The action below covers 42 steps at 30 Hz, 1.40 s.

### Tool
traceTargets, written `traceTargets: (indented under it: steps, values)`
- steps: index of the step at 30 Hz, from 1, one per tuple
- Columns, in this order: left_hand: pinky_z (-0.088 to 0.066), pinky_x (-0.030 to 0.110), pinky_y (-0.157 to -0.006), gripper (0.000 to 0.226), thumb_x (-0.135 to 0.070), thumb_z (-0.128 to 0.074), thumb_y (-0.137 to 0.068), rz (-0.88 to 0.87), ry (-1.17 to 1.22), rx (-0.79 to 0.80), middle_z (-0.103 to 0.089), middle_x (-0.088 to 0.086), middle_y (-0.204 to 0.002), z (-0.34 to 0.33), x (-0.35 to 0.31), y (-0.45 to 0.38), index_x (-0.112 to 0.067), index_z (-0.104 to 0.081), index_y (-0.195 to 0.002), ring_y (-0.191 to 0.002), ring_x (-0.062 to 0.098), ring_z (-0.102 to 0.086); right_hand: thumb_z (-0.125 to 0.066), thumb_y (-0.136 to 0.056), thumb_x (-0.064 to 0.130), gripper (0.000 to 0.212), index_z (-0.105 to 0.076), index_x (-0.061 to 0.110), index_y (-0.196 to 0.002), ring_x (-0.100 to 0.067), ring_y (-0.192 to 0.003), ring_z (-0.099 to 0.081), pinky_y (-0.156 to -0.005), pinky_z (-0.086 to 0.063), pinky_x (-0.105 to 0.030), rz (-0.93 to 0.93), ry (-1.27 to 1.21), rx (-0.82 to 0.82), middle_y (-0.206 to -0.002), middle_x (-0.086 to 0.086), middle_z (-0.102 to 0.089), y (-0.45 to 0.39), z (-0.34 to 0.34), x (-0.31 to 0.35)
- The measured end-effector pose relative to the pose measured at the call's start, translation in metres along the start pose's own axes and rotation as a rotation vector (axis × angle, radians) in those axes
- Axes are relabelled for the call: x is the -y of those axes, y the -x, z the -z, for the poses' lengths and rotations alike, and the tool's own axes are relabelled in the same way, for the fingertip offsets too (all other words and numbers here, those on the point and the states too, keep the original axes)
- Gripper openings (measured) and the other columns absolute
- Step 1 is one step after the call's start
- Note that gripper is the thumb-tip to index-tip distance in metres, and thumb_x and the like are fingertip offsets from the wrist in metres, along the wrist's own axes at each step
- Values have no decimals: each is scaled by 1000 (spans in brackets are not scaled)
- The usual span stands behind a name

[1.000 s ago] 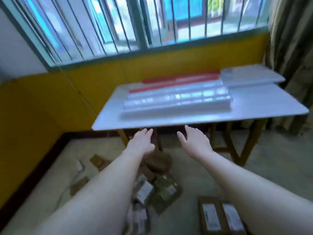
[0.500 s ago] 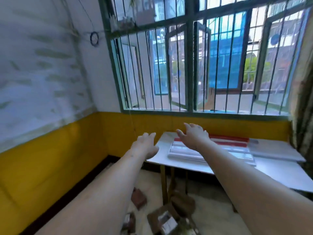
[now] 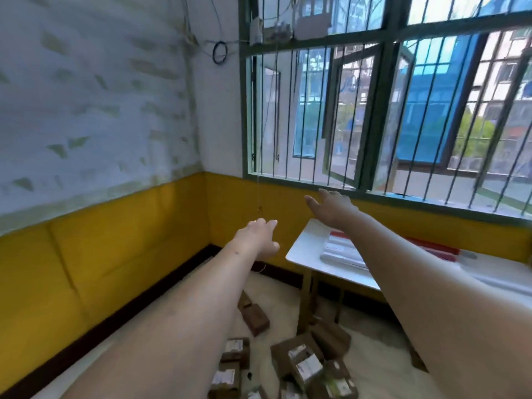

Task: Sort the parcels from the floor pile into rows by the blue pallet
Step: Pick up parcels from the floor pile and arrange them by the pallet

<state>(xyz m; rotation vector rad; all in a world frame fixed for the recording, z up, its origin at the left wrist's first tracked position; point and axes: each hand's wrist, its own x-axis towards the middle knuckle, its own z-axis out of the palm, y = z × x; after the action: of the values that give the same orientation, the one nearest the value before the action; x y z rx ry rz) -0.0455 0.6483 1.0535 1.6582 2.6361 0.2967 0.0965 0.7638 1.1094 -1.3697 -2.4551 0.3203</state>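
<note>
Several brown cardboard parcels (image 3: 305, 362) with white labels lie in a loose pile on the floor at the bottom of the view. One brown parcel (image 3: 254, 318) lies apart, closer to the wall. Both my arms stretch forward, high above the pile. My left hand (image 3: 259, 239) is empty with relaxed fingers. My right hand (image 3: 331, 205) is also empty, fingers spread, raised in front of the window sill. No blue pallet is in view.
A white table (image 3: 305, 254) on wooden legs stands under the barred window (image 3: 374, 110), carrying stacked white and red flat packs (image 3: 342, 249). Yellow lower walls meet in the corner ahead. A thin cord (image 3: 259, 197) hangs by the window's left edge.
The view has swung up and to the left, from the table and floor toward the wall corner and window. Both empty hands have risen with it, the right one higher.
</note>
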Motion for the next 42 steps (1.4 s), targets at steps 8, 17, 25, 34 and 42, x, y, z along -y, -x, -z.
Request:
traceTargets:
  steps: [8,17,25,34,42]
  values:
    - [-42,45,-108,68,-35,-54,-97,58,-184,84,-27,7,-159,11,201,22,-25,-21,-155,-144,28,-31,-30,-97,64,71,-24,22,-154,-38,-145,-24,-114,-28,-60,82,-81,66,-159,-12,-27,-19,-76,173]
    - [-43,45,-108,66,-33,-48,-97,136,-162,143,-29,8,-157,-21,339,0,-23,-20,-156,-143,28,-32,-32,-98,63,70,-28,20,-152,-36,-144,-28,-111,-34,-57,180,-129,115,-158,-11,-30,-67,-169,278]
    - [-45,44,-103,65,-33,-47,-94,333,-9,138,-39,9,-149,-213,449,-38,-21,-25,-154,-133,29,-42,-31,-99,60,67,-27,20,-153,-34,-139,-34,-107,-40,-52,209,-133,224,-155,-10,-32,-118,-414,272]
    - [-40,37,-106,64,-36,-52,-93,589,248,386,-41,13,-146,-671,561,-19,-19,-30,-150,-132,32,-45,-39,-97,57,72,-16,21,-156,-32,-140,-34,-109,-38,-46,131,-53,606,-158,-8,-28,-67,-914,112]
    - [-38,38,-110,80,-24,-68,-88,1015,1138,352,-45,11,-147,-910,570,-20,-14,-23,-153,-132,27,-45,-58,-95,38,65,-31,14,-149,-20,-112,-54,-100,-44,-29,-244,-426,895,-135,-11,-50,-31,-1151,41]
